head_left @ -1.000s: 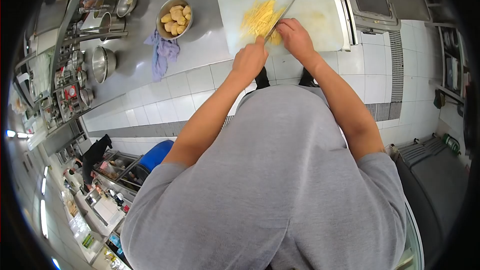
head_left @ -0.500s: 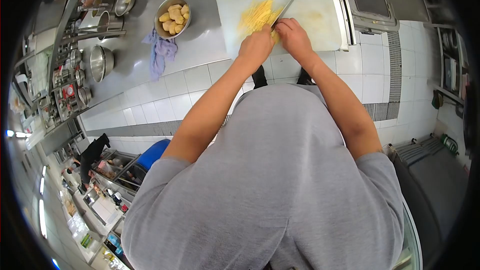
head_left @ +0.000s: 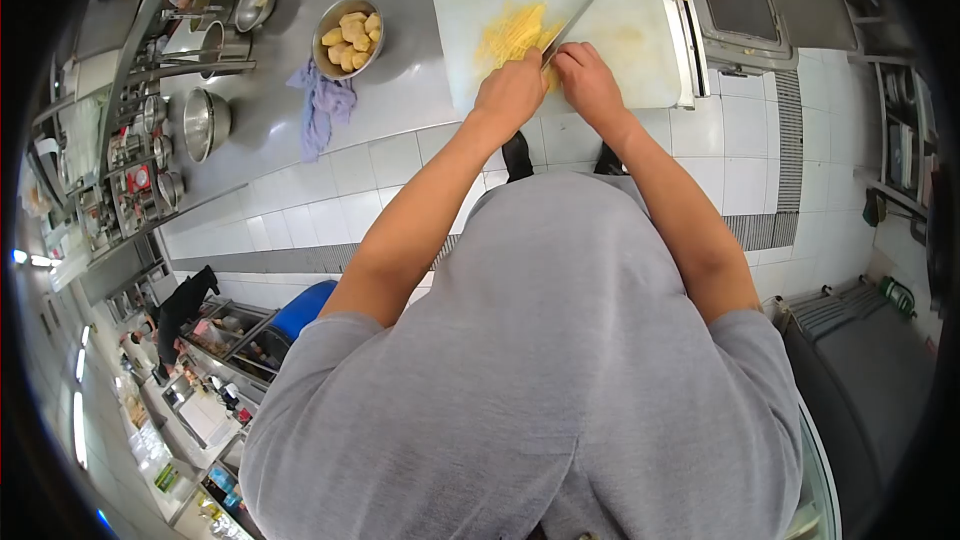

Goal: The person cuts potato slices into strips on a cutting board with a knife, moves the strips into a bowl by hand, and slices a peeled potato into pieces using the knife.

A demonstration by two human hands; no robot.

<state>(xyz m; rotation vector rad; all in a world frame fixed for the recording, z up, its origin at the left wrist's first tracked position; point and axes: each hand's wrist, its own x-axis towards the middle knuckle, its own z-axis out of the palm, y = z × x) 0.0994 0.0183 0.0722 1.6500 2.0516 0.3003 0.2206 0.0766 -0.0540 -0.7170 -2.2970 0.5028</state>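
Observation:
My left hand [head_left: 511, 92] is closed around the handle end of a kitchen knife [head_left: 580, 12]. The blade points away and to the right over a white cutting board [head_left: 640, 60]. Against the near part of the blade, my right hand [head_left: 590, 80] has its fingers curled down; whatever lies under them is hidden. A heap of thin yellow strips [head_left: 512, 32], looking like cut potato, lies left of the blade. A few yellow bits show between my hands.
Left of the board, a metal bowl [head_left: 327, 62] holds several peeled potatoes [head_left: 352, 32]. A purple cloth [head_left: 322, 105] hangs at the steel counter's edge [head_left: 400, 105]. More metal bowls [head_left: 205, 125] stand farther left. A person in dark clothes [head_left: 183, 312] is in the background.
My right hand has shifted very slightly along the blade. The board, bowl and counter appear a little lower and to the right, as the view has shifted slightly.

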